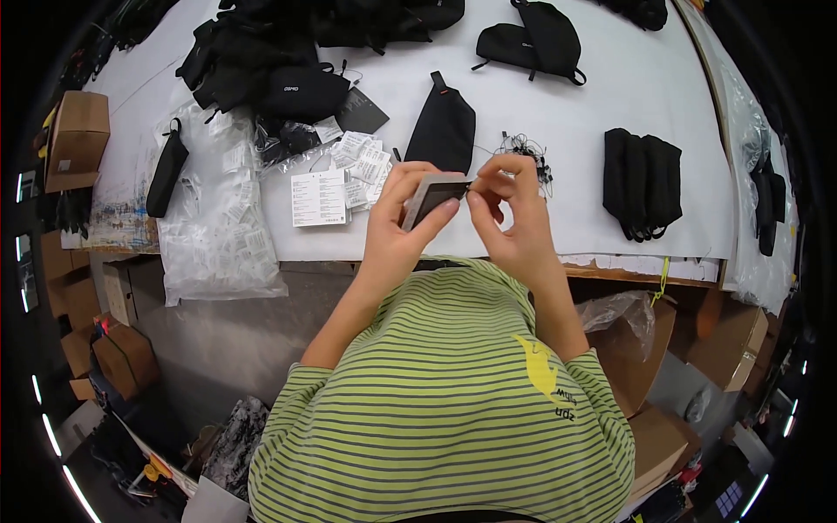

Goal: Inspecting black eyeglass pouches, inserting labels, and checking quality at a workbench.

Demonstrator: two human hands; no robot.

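My left hand [389, 234] grips a small hang tag [427, 202], dark on its upper face with a pale edge, thumb laid across it. Close by at the tag's corner, my right hand [521, 228] has thumb and forefinger pinched together; a thin dark bit shows there, too small to make out surely. Just beyond both hands a black fabric pouch [443, 129] with a top loop lies flat. A tangle of thin black cords [534, 155] rests to the right of it. Left of my hands are a white printed card [317, 199] and several small white labels [364, 159].
Black pouches are heaped [261, 78] at the far left, and two more pouches [534, 42] lie far right. A row of stacked pouches [643, 185] sits to the right. A clear plastic bag of labels [222, 235] overhangs the table's front edge. Cardboard boxes [80, 131] stand left.
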